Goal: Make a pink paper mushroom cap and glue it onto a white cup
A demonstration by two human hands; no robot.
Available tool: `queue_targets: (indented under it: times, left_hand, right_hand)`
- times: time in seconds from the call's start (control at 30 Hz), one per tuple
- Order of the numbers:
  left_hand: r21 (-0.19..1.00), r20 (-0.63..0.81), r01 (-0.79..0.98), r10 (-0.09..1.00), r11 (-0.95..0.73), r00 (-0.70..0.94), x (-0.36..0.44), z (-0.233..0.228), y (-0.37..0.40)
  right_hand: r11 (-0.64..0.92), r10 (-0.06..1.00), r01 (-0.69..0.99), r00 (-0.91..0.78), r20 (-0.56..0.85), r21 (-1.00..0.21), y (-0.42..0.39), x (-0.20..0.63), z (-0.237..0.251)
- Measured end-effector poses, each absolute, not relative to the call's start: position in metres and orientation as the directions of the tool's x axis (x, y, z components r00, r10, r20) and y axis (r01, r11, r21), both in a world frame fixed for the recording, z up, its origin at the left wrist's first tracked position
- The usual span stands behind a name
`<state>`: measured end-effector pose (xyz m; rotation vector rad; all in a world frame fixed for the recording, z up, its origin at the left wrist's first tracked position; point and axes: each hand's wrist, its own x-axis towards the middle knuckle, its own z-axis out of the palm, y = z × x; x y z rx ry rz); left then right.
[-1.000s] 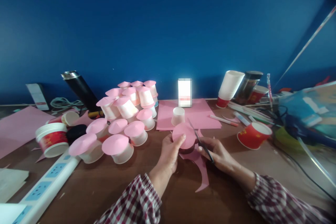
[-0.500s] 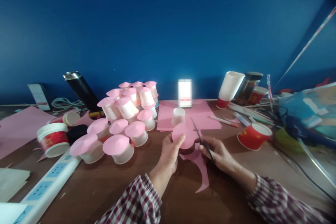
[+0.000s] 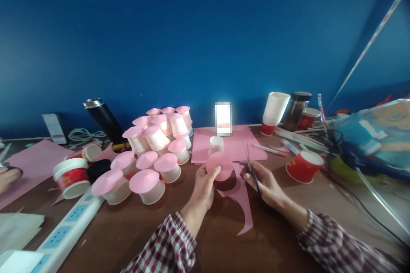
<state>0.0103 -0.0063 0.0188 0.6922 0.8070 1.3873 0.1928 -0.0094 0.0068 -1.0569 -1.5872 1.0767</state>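
One pink paper disc [image 3: 219,166]: pinched at its left edge, held just above the wooden table [image 3: 205,239], in front of a small white cup [image 3: 216,145].
Change: scissors [image 3: 251,166] now stand nearly upright and clear of the disc; a second ago they leaned toward it, so the cut looks finished.
Offcut: curved pink paper scrap [image 3: 241,204] lies below.
Left hand [image 3: 203,187]: thumb up, gripping the disc.
Right hand [image 3: 265,185]: closed on the scissor handles, wrist on the table.

Pixelated beyond reading: small white upright rectangle [image 3: 223,118] at the table's far edge. Cut off at the left frame edge: another person's hand [image 3: 7,178] on pink paper. Blurred past naming: blue-and-yellow plastic heap [image 3: 378,136] near the table's right edge. Hidden behind the round pink paper disc [image 3: 219,165]: most left-hand fingers.
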Motion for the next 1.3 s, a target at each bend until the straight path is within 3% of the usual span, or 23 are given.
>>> queue_targets:
  times: [0.1,0.3,0.53,0.73,1.0,1.3]
  left_hand:
    - [0.821,-0.094,-0.564,0.995,0.088,0.02,0.011,0.017,-0.007]
    - [0.865,-0.135,-0.487,0.991,0.118,0.0,0.013,0.012,-0.006]
    - [0.866,-0.162,-0.479,0.987,0.142,0.0,0.011,0.013,-0.005]
    - [0.867,-0.168,-0.472,0.985,0.161,0.028,0.011,0.007,-0.003]
    - [0.831,-0.236,-0.523,0.972,0.189,-0.023,0.012,0.013,-0.005]
    - [0.816,-0.21,-0.561,0.976,0.139,-0.063,0.013,0.013,-0.001]
  right_hand:
    - [0.228,0.964,0.096,-0.159,0.211,-0.969,-0.007,0.191,0.005]
    - [0.065,0.995,0.0,-0.078,0.065,-0.998,-0.004,0.187,0.002]
    - [0.274,0.962,0.218,-0.064,0.267,-0.937,-0.006,0.193,0.012]
    - [0.247,0.969,0.176,-0.042,0.243,-0.953,0.001,0.193,-0.002]
    - [0.246,0.962,0.199,-0.17,0.213,-0.949,-0.005,0.191,0.002]
    - [0.239,0.942,0.226,-0.292,0.168,-0.945,-0.009,0.189,0.005]
